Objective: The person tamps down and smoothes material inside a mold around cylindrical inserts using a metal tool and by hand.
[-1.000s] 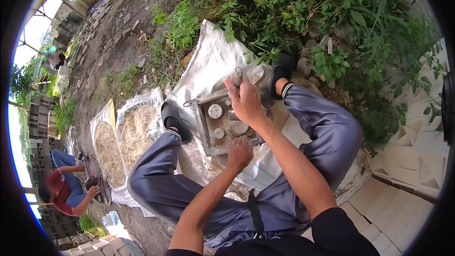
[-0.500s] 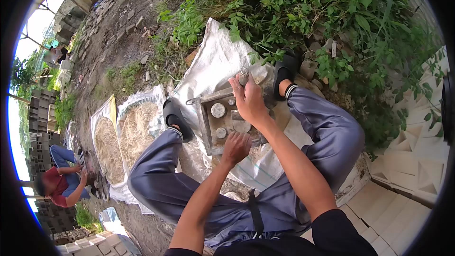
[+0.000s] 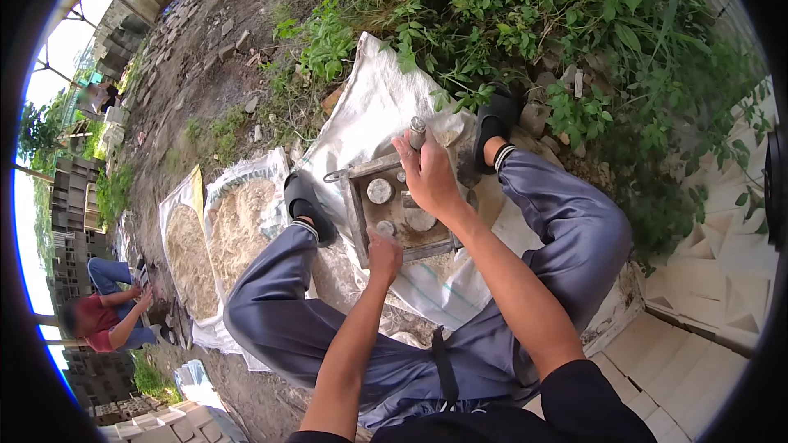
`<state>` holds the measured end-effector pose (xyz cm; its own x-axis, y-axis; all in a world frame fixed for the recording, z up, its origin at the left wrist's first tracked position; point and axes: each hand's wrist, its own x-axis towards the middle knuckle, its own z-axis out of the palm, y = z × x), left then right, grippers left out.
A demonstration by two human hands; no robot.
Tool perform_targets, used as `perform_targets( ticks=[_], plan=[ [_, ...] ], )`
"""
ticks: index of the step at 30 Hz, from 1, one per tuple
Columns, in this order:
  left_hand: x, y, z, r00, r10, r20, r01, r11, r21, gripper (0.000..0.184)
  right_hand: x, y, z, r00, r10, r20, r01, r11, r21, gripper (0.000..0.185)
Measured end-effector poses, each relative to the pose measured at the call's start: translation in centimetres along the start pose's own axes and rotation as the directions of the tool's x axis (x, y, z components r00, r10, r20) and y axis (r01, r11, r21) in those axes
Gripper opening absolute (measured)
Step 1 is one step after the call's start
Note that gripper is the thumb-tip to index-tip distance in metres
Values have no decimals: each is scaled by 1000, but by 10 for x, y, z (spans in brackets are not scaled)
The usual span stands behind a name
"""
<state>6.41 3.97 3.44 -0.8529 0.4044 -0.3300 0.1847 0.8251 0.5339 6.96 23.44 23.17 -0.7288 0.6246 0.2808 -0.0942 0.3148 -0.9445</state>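
A shallow wooden box mould (image 3: 356,217) lies between my feet, with several round, dusty cylinders in it. One pale-topped cylinder (image 3: 379,191) stands at its left side, and a wider disc (image 3: 421,218) lies nearer the right. My left hand (image 3: 384,258) is at the box's near left corner, its fingers curled at a small round peg (image 3: 385,229); their tips are partly hidden. Over the far right part, my right hand (image 3: 430,176) is closed around a tool with a rounded grey handle end (image 3: 418,126). Its lower end is mostly hidden, so its kind is unclear.
Under the box spreads a white woven sack (image 3: 377,90). Two open sacks of pale sandy powder (image 3: 242,213) stand on the left. Leafy plants (image 3: 509,16) crowd the far side. Stacked pale blocks (image 3: 698,279) border the right. Another person (image 3: 103,312) sits far left.
My left hand has moved left along the box's near side, from beside the wide disc to the small round peg. My right hand and its tool have shifted slightly left.
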Motion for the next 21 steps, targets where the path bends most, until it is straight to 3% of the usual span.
perform_targets(
  ticks=[2, 5, 8, 11, 13, 14, 16, 21],
  plan=[
    [-3, 1, 9, 998, -40, -51, 39, 999, -16, 64, 1, 2, 0, 999, -38, -22, 38, 999, 17, 40],
    [-21, 26, 2, 994, 49, -101, -42, 996, 76, 67, 1, 0, -1, 1000, -1, -4, 1, 1000, 12, 39],
    [-24, 42, 7, 999, -13, -42, 11, 998, -67, 65, 0, -4, -3, 999, 35, 11, -34, 999, -17, 39],
    [-21, 60, 3, 993, 67, -101, -68, 998, -7, 57, -1, -2, -2, 1000, 30, 3, -30, 999, -32, 39],
    [-7, 59, -3, 949, 261, -177, -217, 947, 235, 55, 0, 2, 0, 1000, 3, -22, -4, 998, -59, 40],
    [-2, 53, -4, 950, 260, -175, -217, 948, 232, 55, -1, 3, 0, 1000, 4, -21, -5, 998, -62, 40],
    [12, 35, -4, 916, 400, 33, -393, 878, 273, 57, -1, -2, -1, 999, 28, -15, -28, 999, -28, 40],
    [6, 23, 0, 911, 383, 152, -411, 823, 392, 57, 0, -4, -4, 997, 74, 8, -73, 996, -45, 39]
  ],
)
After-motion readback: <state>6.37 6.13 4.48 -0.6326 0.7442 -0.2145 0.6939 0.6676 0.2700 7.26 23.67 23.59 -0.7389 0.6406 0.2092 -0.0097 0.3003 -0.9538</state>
